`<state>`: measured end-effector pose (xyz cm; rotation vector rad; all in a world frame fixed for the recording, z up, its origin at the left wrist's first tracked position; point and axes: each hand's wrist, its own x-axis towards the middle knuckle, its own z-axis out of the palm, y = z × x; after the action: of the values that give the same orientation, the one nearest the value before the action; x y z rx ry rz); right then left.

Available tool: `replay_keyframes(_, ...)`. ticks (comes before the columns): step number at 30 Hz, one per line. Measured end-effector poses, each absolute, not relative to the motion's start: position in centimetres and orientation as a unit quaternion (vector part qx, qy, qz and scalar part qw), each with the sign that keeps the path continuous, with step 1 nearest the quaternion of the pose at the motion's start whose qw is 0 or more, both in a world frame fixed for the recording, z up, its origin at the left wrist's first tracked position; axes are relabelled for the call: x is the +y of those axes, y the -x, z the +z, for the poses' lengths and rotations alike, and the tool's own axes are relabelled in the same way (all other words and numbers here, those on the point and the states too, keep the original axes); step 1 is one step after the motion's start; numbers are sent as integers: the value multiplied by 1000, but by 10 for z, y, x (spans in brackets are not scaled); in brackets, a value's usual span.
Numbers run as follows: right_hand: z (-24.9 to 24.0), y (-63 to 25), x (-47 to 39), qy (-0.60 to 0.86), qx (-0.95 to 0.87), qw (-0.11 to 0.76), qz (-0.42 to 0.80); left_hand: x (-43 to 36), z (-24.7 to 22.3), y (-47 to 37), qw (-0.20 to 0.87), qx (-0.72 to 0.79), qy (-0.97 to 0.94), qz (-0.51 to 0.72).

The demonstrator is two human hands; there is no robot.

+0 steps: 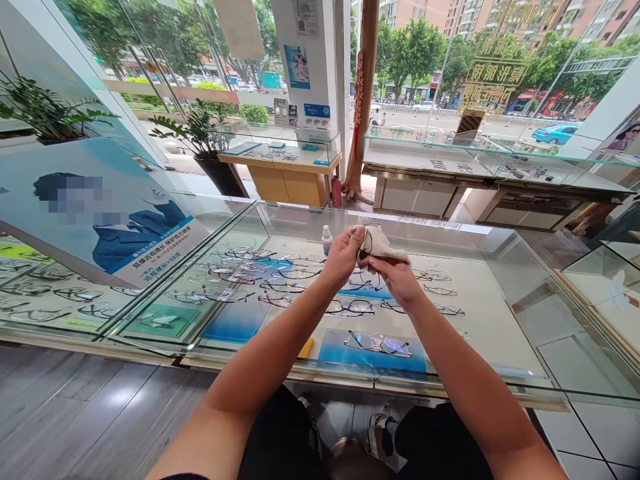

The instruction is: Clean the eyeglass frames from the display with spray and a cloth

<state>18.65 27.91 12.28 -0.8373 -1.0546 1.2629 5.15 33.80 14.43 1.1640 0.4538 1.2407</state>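
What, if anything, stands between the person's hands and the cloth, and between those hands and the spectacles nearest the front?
Nothing visible separates the left hand or right hand from the cloth; both grip it directly. Between the hands and those spectacles lies the glass countertop.

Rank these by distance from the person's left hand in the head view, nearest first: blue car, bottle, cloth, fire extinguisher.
1. Cloth: gripped in the left hand.
2. Bottle: just left of the hand.
3. Fire extinguisher: beyond the glass counter, in the upper middle.
4. Blue car: outside, at the upper right.
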Motion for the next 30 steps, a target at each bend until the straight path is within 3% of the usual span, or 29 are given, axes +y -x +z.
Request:
replay_keyframes(7, 136, -201, 283, 361, -442, 609, 552, 339, 147, -46, 706, 140, -506, 475)
replay_keyframes(17, 127, -188, 277, 366, -458, 600, 544, 339, 142, -49, 643, 210, -515, 527)
replay_keyframes(24, 142, -201, 279, 347, -436, 614, 559, 338, 148, -45, 685, 150, -527, 479)
replay_keyframes(30, 128, -188, 279, 349, -417, 609, 577, 330, 141, -50, 593, 207, -561, 540)
